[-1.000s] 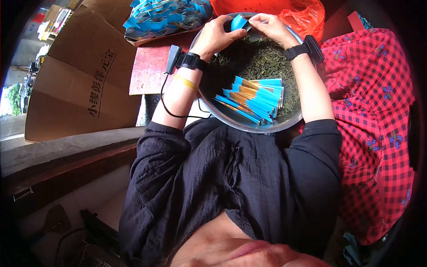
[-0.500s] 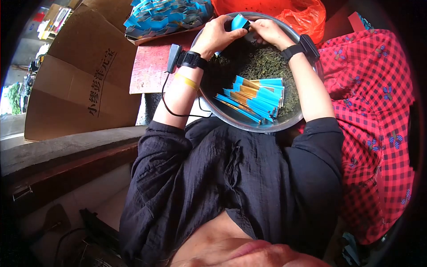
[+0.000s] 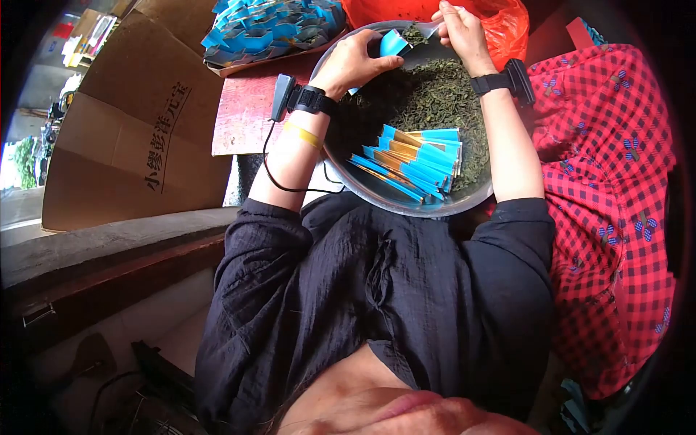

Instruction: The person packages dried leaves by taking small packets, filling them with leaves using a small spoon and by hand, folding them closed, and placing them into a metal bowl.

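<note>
My left hand is closed around a small blue paper box, tilted over the far side of a round metal basin. Beside the mouth of the box, a small heap of dried green leaves sits on a spoon. The spoon's handle is pinched in my right hand, above the basin's far right rim. Loose dried leaves cover much of the basin's bottom. Several flattened blue-and-gold boxes lie in a stack on the leaves at the near side.
A carton of several blue boxes stands at the back left on a red board. A big cardboard box is on the left. Behind the basin lies a red plastic bag; red checked cloth hangs at right.
My right hand has moved up and away from the box, and the spoon with its leaves has come into sight. My left hand stays in nearly the same place with the box.
</note>
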`<action>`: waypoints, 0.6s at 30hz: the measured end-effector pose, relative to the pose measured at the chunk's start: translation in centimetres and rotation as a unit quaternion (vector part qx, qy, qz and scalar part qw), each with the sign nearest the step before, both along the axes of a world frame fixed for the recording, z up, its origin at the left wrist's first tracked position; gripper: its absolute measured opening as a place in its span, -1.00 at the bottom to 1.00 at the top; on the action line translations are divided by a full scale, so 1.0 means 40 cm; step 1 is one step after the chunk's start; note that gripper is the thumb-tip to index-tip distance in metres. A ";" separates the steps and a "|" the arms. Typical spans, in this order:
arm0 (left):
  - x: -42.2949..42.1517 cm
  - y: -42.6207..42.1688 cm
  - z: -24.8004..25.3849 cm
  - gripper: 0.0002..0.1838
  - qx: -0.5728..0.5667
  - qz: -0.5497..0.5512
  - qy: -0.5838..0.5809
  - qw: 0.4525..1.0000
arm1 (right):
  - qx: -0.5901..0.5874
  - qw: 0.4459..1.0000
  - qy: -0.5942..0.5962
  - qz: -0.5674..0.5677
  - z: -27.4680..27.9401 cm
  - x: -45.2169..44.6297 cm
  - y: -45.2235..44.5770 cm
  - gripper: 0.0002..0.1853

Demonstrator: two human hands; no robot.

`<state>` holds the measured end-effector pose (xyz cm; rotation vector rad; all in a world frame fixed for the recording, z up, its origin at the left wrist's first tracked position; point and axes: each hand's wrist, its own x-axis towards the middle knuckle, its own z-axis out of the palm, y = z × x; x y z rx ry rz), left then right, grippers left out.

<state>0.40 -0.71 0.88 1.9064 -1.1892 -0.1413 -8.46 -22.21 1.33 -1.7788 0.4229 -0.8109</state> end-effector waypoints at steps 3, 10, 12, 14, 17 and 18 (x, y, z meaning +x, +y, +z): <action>0.010 -0.007 -0.016 -0.35 0.006 0.002 -0.014 1.000 | -0.031 0.999 0.006 0.041 0.000 0.001 0.026 -0.63; 0.009 -0.005 -0.004 -0.45 0.025 -0.031 0.002 0.999 | -0.374 0.924 0.056 0.051 0.066 -0.047 0.135 -0.64; 0.008 -0.007 -0.006 -0.46 0.016 -0.032 0.005 0.999 | -0.442 0.896 -0.028 0.040 0.084 -0.051 0.142 -0.65; 0.010 -0.009 -0.011 -0.45 0.009 -0.026 0.012 1.000 | -0.441 0.897 -0.035 0.002 0.089 -0.057 0.131 -0.64; 0.012 -0.009 -0.012 -0.43 0.015 -0.024 0.025 0.999 | -0.454 0.873 -0.170 -0.041 0.079 -0.031 0.089 -0.64; 0.012 -0.007 -0.011 -0.43 0.014 -0.022 0.026 0.999 | -0.523 0.840 -0.111 -0.092 0.076 -0.034 0.077 -0.64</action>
